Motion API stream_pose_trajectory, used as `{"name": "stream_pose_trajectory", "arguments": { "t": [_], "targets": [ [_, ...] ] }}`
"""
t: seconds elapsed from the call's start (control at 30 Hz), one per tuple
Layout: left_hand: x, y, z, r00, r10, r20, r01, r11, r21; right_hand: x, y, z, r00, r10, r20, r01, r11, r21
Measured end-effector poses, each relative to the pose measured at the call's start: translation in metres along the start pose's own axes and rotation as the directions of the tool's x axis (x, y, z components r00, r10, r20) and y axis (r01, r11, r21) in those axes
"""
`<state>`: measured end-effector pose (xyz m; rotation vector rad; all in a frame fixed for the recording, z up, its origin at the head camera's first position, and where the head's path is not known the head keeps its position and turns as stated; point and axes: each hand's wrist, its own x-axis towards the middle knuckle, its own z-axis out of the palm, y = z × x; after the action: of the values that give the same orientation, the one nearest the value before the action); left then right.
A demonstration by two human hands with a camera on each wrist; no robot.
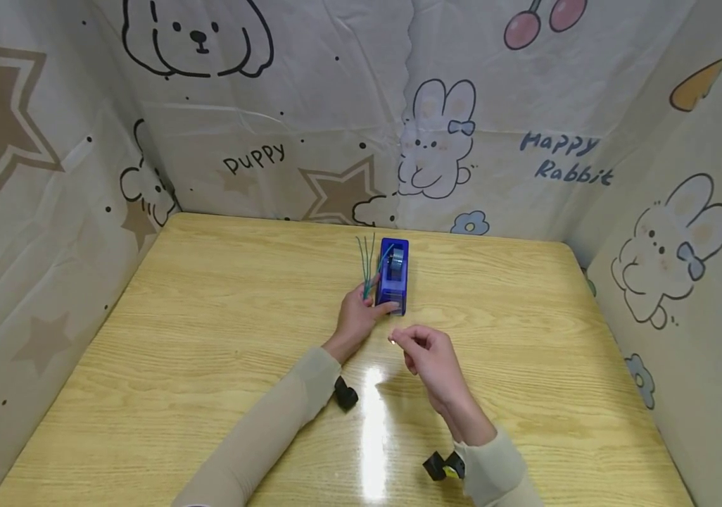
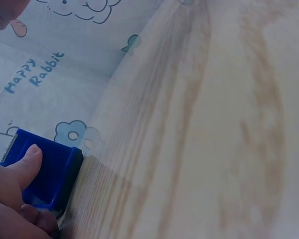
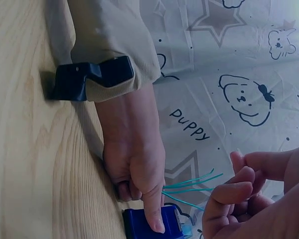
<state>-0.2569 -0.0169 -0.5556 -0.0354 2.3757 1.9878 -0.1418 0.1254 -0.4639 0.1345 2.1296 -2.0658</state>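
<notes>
A blue tape dispenser [image 1: 392, 286] with a roll of clear tape [image 1: 395, 262] stands on the table, its toothed cutting edge toward the person. My left hand [image 1: 356, 318] grips its near end, the thumb laid across the front and other fingers curled at the side. Several thin green wires [image 1: 366, 271] stick up fanned out from that same hand, their lower ends hidden in the fingers. Just nearer the person, my right hand [image 1: 432, 357] is raised with thumb and index finger pinching a tiny shiny scrap [image 1: 393, 341], which looks like clear tape.
The wood-grain table [image 1: 209, 303] is enclosed by a printed cloth [image 1: 336, 105] at the back and both sides. Black camera mounts [image 1: 345, 395] sit on both wrists, close over the table. The dispenser stands near the back edge.
</notes>
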Motion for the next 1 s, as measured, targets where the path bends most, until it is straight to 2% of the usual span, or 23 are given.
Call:
{"name": "stream_pose_trajectory", "arguments": {
  "t": [0.3, 0.67, 1.0],
  "targets": [
    [0.000, 0.001, 0.000, 0.999, -0.030, 0.012, 0.029, 0.999, 0.021, -0.010, -0.003, 0.001, 1.000, 0.013, -0.019, -0.013, 1.000, -0.007],
    [0.001, 0.001, 0.001, 1.000, -0.030, 0.005, 0.030, 1.000, 0.005, -0.020, -0.004, 0.002, 0.999, 0.028, -0.020, -0.029, 1.000, -0.011],
    [0.000, 0.002, 0.000, 0.999, -0.032, 0.006, 0.031, 0.998, 0.049, -0.033, -0.004, 0.004, 1.000, 0.031, -0.001, -0.031, 0.999, 0.027]
  ]
}}
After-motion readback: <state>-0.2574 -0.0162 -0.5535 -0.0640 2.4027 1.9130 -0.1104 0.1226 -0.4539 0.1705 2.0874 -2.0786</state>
